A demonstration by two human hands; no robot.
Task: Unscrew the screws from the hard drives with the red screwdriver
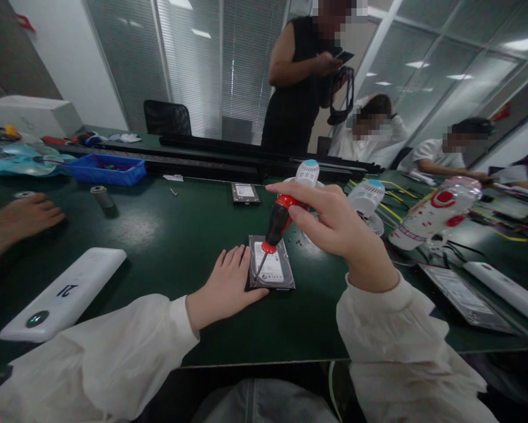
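Note:
A hard drive (275, 269) lies flat on the dark green table (167, 235), label side up. My left hand (229, 282) rests flat beside its left edge, fingers stretched out and touching the drive. My right hand (334, 226) is closed around the top of a red and black screwdriver (276, 226). The screwdriver stands tilted, its tip down on the drive near the left edge.
A white power bank (63, 294) lies at the left, a second hard drive (245, 192) farther back, a blue bin (105, 169) at the far left. Small white fans (365, 200), a white and red toy (435, 214) and wires crowd the right. Another person's hand (23, 214) rests at left; people sit and stand behind.

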